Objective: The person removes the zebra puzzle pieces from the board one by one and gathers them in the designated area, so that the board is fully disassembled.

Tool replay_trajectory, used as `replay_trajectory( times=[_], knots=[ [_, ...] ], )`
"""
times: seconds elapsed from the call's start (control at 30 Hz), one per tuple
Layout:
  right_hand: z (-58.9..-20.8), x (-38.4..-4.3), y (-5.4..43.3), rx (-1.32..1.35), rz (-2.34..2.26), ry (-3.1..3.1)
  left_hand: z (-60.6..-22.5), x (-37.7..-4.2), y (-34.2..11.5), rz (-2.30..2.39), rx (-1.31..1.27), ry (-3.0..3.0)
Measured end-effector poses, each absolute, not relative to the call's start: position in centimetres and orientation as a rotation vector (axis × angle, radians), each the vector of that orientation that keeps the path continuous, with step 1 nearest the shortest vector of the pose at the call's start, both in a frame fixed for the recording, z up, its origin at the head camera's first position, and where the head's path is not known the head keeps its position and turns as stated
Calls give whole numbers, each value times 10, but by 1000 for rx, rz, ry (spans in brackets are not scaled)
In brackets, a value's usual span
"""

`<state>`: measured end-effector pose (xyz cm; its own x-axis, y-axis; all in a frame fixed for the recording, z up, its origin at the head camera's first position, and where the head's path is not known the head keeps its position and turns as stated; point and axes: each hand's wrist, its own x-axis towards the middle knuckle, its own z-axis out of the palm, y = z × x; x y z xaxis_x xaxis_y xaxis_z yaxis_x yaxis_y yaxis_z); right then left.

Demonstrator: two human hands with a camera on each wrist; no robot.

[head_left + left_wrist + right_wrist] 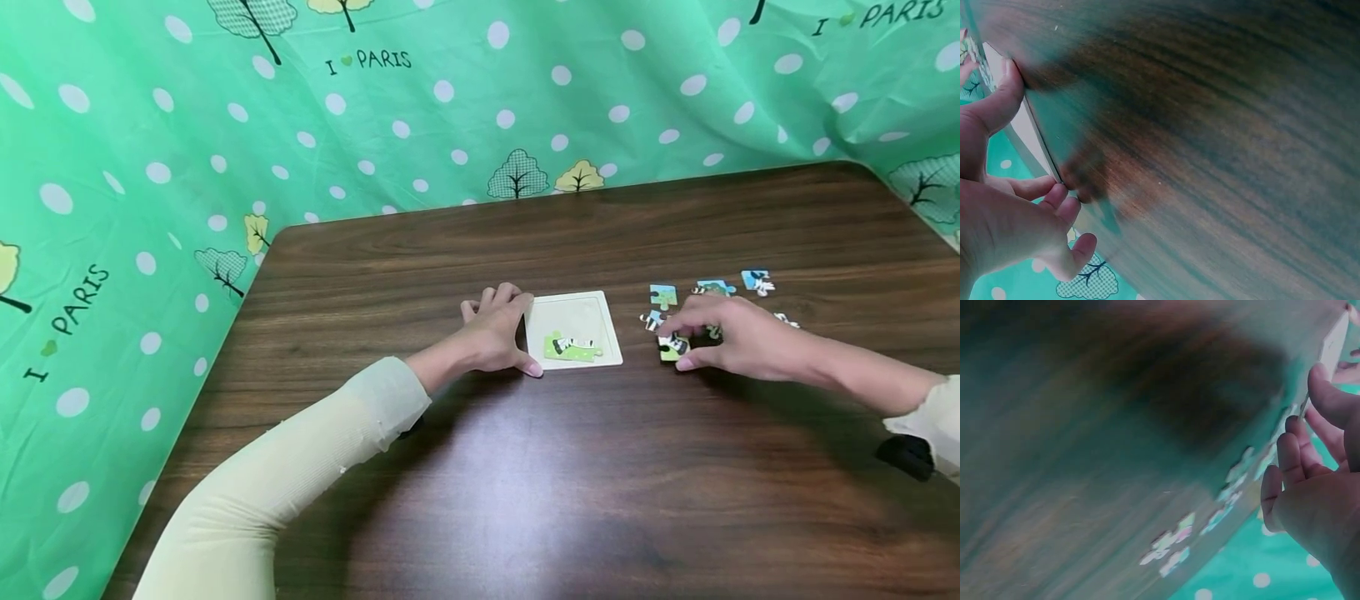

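Observation:
In the head view my left hand [495,329] holds the left side of a cream puzzle board [577,308], its thumb at the near corner and forefinger at the far one. The other fingers spread over the table. Inside the frame, along the near edge, lies a green strip of puzzle [573,348] with black-and-white figures. To the right of the board, my right hand [738,337] pinches a green puzzle piece [673,347] with a black-and-white print between thumb and fingers. In the right wrist view, this piece shows only as a thin edge at the fingertips.
Several loose puzzle pieces lie beyond and around my right hand, among them a green-and-blue piece [663,295], a small piece [652,321] and a blue one [756,280]. The dark wooden table [525,475] meets a green dotted curtain [420,117] at its far and left edges.

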<state>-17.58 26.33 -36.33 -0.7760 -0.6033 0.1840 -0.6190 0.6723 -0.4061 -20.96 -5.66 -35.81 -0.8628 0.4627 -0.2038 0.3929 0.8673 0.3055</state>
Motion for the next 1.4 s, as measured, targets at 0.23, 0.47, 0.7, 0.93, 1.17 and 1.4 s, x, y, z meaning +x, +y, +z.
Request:
replay_trajectory(
  times=[0.23,0.47,0.7,0.93,1.17,1.4],
  knots=[
    [-368,-171,270,1075,569,-2833,-357,-210,-57,365,648,2763],
    [-362,-178,251,1172,618,-2678,-357,-210,-56,363,642,2762],
    [-357,-184,195,1088,702,-2838,-356,-209,-56,348,631,2766],
    [-363,-185,168,1120,542,-2907,-356,-208,-55,344,624,2759],
    [-365,-181,168,1086,659,-2929,-355,-209,-55,342,617,2752],
    [-366,-182,167,1128,824,-2915,-355,-209,-55,334,618,2755]
  ],
)
